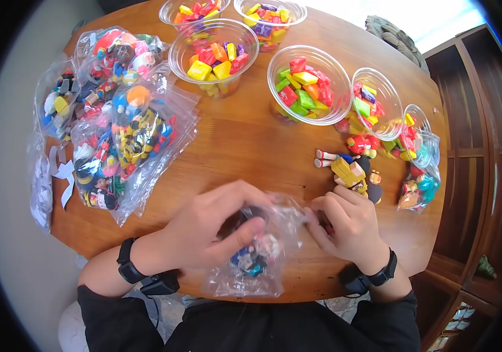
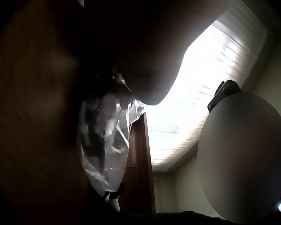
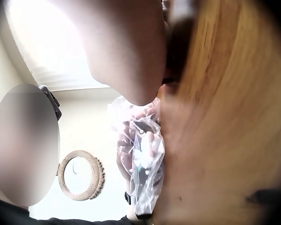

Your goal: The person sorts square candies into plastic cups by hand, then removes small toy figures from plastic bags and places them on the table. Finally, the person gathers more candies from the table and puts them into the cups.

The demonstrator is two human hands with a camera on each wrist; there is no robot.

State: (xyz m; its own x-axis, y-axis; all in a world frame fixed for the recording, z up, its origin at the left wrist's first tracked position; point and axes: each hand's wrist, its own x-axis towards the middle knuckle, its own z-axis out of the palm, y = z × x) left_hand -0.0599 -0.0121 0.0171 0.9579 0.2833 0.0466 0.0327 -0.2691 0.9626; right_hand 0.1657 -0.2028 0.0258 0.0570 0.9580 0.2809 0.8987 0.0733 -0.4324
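My left hand (image 1: 216, 217) holds a clear plastic bag (image 1: 245, 287) near the table's front edge, its thumb lying across the front. Small toy figures (image 1: 254, 255) in dark, white and teal show through the film. The right hand (image 1: 348, 226) has curled fingers at the bag's upper right edge, where the film reaches its thumb. Something small and dark red shows under those fingers; I cannot tell what it is. Below the fingers in the right wrist view hangs the crinkled bag (image 3: 147, 168). Dark in the left wrist view, the bag (image 2: 105, 145) hangs beneath the hand.
Loose toy figures (image 1: 349, 173) lie just beyond the right hand. Several bagged figures (image 1: 139, 132) are heaped at left, beside white paper scraps (image 1: 65, 173). Clear tubs (image 1: 308, 85) of colourful wrapped candies line the back and right. Another bag of figures (image 1: 420, 188) sits at the right edge.
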